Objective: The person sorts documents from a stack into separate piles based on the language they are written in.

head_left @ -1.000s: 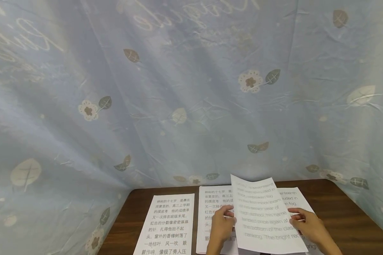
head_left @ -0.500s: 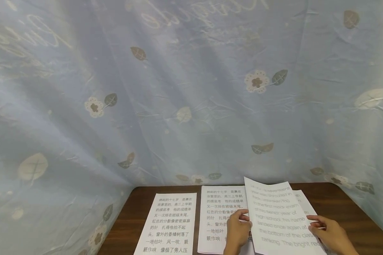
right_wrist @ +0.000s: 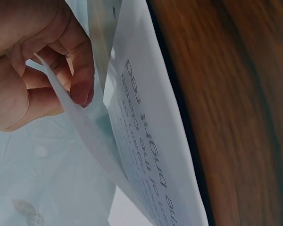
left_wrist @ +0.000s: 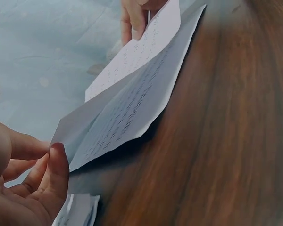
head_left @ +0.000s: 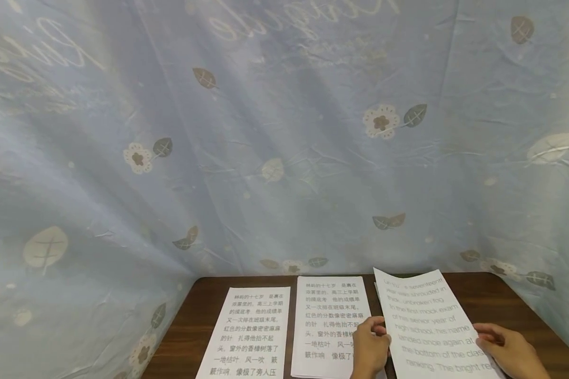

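Biggest first: I've got a pale blue cloth point(head_left: 284, 131) filling most of the head view, leaf and flower print; its looping script is cut off at the far edge. Below it, a dark wood table point(head_left: 526, 310), near edge out of frame.

On the table at left, a Chinese-printed sheet point(head_left: 248, 334), near end cropped. I can't tell if it's a single page. Right of it, just beside, a Chinese-printed stack point(head_left: 329, 323), its near right part hidden behind the left hand point(head_left: 372, 345).

Right side of the table: the English sheet point(head_left: 427, 326), raised between both hands, near end cut off by the frame. White, large grey type, lines slanting down to the right; far edge sags between two lifted corners. First line is hard to read, "high school, his name" is clear — the last visible line breaks off around "The bright". The left wrist view shows the page bowed, with more printed paper point(left_wrist: 132, 117) under it, mostly covered; page count unclear, and I can't tell whether the two touch all along.

Hands last. Left one pinches the sheet's left edge, thumb against fingers. Right hand point(head_left: 509, 347) has the right edge between thumb and curled fingers — part of that grip is hidden by the paper.
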{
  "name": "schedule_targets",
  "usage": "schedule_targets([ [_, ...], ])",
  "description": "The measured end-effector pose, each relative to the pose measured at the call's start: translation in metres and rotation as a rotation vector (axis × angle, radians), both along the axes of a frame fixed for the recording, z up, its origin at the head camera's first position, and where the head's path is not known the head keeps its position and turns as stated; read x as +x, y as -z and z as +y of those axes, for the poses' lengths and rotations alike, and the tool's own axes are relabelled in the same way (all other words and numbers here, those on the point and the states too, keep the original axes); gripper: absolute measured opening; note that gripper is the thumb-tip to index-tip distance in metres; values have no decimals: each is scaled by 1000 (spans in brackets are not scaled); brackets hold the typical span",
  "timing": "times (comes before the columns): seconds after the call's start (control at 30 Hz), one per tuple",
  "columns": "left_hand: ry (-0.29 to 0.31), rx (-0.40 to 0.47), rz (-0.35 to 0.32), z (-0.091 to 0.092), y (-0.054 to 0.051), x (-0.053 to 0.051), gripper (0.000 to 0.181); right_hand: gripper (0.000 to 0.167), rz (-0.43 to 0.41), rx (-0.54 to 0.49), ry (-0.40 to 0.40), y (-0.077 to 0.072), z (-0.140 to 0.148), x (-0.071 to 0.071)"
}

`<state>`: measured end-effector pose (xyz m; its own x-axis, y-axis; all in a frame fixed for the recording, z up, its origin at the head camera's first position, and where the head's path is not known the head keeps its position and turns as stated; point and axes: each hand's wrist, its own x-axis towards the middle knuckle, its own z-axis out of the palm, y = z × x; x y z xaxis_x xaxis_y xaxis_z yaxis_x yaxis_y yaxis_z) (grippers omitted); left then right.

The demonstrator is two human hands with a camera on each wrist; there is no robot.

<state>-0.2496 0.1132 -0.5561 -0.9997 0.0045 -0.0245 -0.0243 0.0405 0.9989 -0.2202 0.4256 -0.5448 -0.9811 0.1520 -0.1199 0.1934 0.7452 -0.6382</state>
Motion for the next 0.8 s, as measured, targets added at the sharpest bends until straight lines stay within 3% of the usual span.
schedule_targets([
  [0.3,-4,25,12,14,4,-1,40,59,-10,-3,8,-2,15,0],
  [0.57,-8,13,2,17,12,2,42,59,-37,-13,-3,6,19,2],
  [0.8,16,-7,10,15,6,0,39,49,2,24,-39,3,18,0],
])
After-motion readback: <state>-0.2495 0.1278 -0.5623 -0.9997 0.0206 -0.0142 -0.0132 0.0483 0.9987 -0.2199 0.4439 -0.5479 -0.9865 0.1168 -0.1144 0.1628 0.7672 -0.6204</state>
